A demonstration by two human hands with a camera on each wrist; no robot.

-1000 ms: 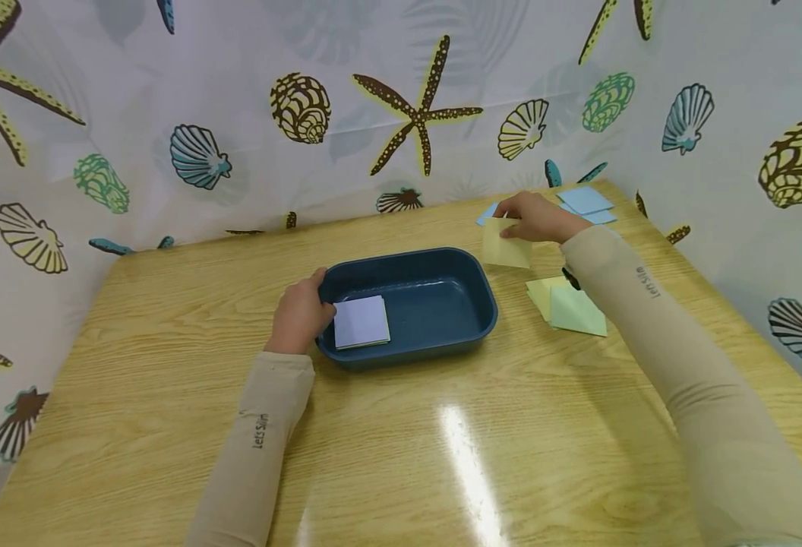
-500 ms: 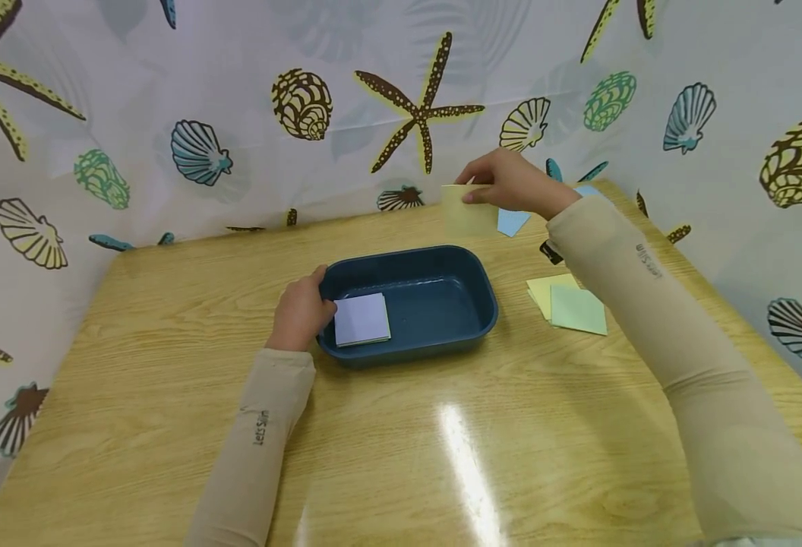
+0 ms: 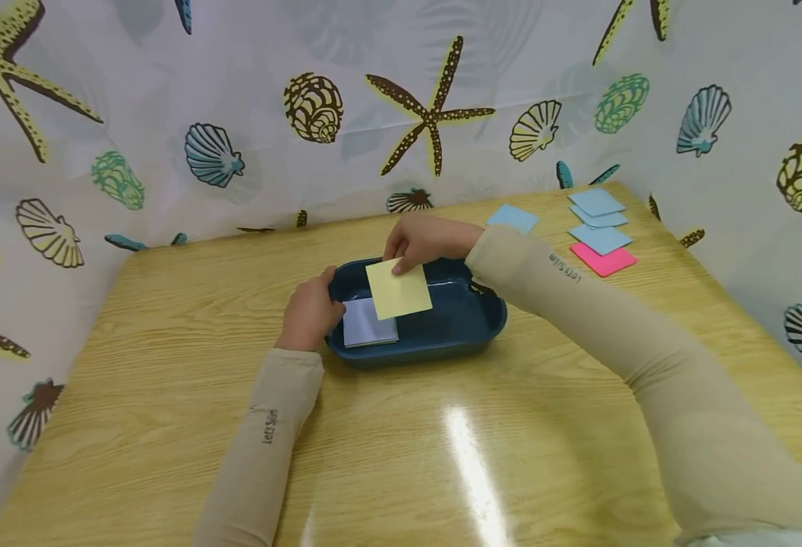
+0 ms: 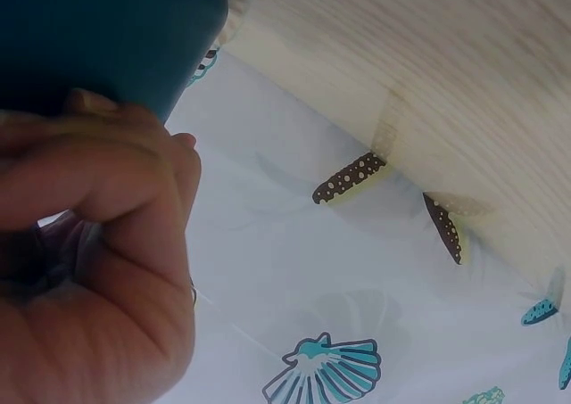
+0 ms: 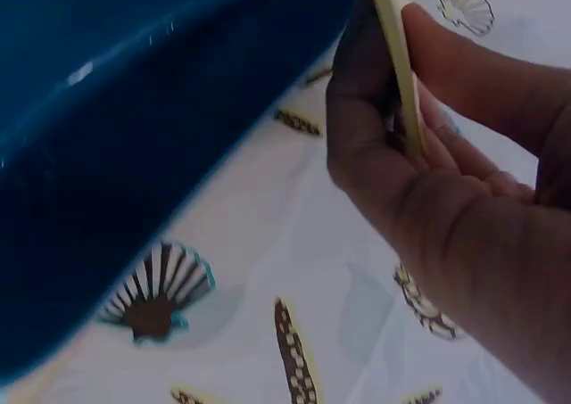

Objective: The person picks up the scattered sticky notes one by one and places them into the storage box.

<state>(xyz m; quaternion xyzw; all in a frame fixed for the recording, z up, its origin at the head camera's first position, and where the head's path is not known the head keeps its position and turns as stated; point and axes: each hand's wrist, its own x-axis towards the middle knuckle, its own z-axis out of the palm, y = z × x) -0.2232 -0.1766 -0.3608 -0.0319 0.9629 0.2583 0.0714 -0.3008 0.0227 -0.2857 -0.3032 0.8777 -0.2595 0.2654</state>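
A dark blue plastic bin point(image 3: 456, 311) stands on the wooden table. My left hand point(image 3: 311, 310) grips its left rim, with the thumb over the inner side. A pale lilac square of paper point(image 3: 367, 325) tops a small stack in the bin's left end. Above that stack, my right hand point(image 3: 423, 239) pinches a yellow sticky note pad point(image 3: 401, 292) by its upper edge. In the right wrist view the pad point(image 5: 399, 56) is seen edge-on between thumb and fingers. The left wrist view shows the curled left hand point(image 4: 98, 243) against the bin wall point(image 4: 107, 38).
Several light blue paper squares point(image 3: 599, 216) lie at the table's back right, above a pink one point(image 3: 604, 260). Another blue square point(image 3: 513, 218) lies behind the bin. The right sleeve point(image 3: 579, 304) crosses over the table's right side. A shell-patterned curtain point(image 3: 346, 182) borders the table.
My right hand has carried the yellow sticky note pad left from the table's back right to over the bin. The arm now covers the yellow and green papers. My left hand keeps its grip.
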